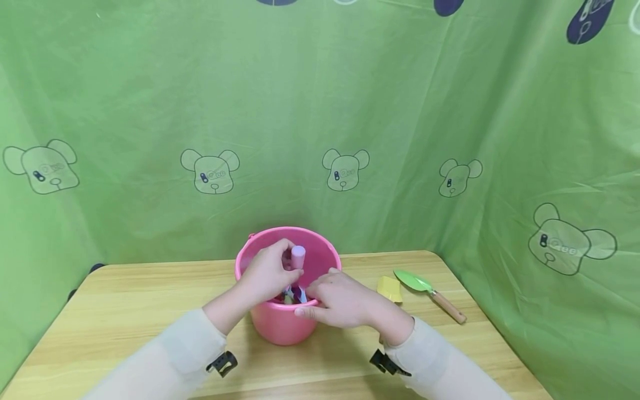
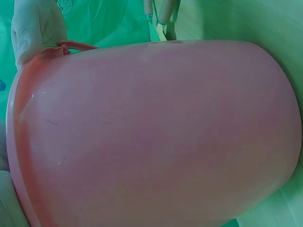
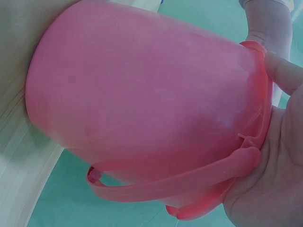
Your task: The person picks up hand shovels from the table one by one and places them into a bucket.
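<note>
A pink bucket (image 1: 282, 328) stands upright on the wooden table. My left hand (image 1: 265, 272) reaches over its rim and holds a lilac cylinder (image 1: 298, 256) upright inside the mouth; what kind of thing it is I cannot tell. My right hand (image 1: 345, 298) grips the near right rim, thumb outside, the other fingers over the edge and partly hidden. Small multicoloured things (image 1: 295, 295) lie between the hands within the bucket, too covered to make out. In the right wrist view the bucket's pink handle (image 3: 165, 187) hangs along its side.
To the right on the table (image 1: 135, 316) lie a small yellow piece (image 1: 389, 289) and a garden trowel (image 1: 413, 281) with a green blade and wooden grip. Green cloth (image 1: 280, 111) with bear outlines hangs behind and on both sides.
</note>
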`<state>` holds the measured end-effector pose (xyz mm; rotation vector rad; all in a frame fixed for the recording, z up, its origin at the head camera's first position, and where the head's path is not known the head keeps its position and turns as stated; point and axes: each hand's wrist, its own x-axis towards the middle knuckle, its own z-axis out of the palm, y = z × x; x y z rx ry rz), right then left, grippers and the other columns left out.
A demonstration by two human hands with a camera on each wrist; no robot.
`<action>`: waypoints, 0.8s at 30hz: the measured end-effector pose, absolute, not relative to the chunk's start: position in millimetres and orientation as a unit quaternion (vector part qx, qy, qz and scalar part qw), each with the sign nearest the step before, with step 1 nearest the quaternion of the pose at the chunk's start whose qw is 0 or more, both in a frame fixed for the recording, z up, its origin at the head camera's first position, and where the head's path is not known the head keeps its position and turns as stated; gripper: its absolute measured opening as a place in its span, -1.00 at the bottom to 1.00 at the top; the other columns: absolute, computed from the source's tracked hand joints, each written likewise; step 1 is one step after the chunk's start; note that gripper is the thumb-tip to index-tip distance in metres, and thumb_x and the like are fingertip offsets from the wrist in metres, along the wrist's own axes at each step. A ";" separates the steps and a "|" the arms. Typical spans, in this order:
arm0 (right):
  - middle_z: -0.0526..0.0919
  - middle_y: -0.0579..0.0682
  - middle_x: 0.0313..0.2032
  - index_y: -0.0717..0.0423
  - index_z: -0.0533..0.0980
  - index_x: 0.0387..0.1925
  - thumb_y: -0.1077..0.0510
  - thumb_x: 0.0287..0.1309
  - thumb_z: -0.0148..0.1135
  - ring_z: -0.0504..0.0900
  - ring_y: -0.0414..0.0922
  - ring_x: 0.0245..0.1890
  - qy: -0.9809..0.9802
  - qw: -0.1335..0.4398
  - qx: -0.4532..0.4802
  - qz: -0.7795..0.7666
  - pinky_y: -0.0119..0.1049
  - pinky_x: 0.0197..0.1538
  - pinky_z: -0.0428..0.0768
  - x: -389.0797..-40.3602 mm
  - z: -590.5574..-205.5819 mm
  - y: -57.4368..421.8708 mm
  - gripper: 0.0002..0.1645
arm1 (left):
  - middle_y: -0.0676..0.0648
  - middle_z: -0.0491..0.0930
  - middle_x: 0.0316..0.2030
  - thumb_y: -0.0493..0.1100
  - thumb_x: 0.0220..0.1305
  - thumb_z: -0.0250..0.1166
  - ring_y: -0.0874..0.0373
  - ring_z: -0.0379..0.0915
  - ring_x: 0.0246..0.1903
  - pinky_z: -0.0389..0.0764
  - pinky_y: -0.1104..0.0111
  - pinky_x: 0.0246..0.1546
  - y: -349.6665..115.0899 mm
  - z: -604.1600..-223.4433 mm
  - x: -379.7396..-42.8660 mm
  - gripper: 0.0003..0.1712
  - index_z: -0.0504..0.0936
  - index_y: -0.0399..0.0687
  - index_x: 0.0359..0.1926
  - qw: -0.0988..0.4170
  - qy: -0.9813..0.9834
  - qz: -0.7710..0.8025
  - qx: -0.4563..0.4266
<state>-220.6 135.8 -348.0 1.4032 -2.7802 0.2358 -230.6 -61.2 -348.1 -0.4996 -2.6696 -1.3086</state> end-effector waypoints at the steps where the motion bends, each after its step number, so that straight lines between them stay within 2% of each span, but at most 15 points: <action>1: 0.26 -0.28 -0.64 -0.14 0.29 -0.65 -0.34 0.37 0.06 0.25 -0.26 -0.54 -0.890 0.009 0.449 0.075 -0.27 -0.18 0.32 -220.5 -348.0 135.7 -0.42 | 0.04 0.60 -0.31 -0.27 0.13 0.49 0.19 0.54 -0.32 0.63 0.32 -0.23 -61.1 -348.2 -230.5 -0.63 0.55 -0.10 -0.06 0.065 -0.886 -0.429 -0.166; 10: 0.26 -0.27 -0.64 -0.14 0.30 -0.65 -0.37 0.36 0.05 0.27 -0.25 -0.53 -0.893 0.001 0.443 0.080 -0.26 -0.16 0.33 -220.1 -346.5 134.9 -0.42 | 0.03 0.56 -0.36 -0.32 0.13 0.47 0.16 0.49 -0.38 0.60 0.34 -0.30 -59.5 -345.4 -228.8 -0.68 0.53 -0.10 -0.14 0.058 -0.898 -0.403 -0.165; 24: 0.28 -0.27 -0.63 -0.14 0.32 -0.63 -0.37 0.36 0.05 0.29 -0.25 -0.52 -0.891 0.003 0.447 0.077 -0.26 -0.16 0.32 -221.1 -348.2 135.8 -0.43 | 0.04 0.55 -0.38 -0.28 0.13 0.48 0.18 0.49 -0.44 0.57 0.34 -0.34 -57.0 -347.5 -228.5 -0.68 0.51 -0.07 -0.17 0.048 -0.910 -0.379 -0.163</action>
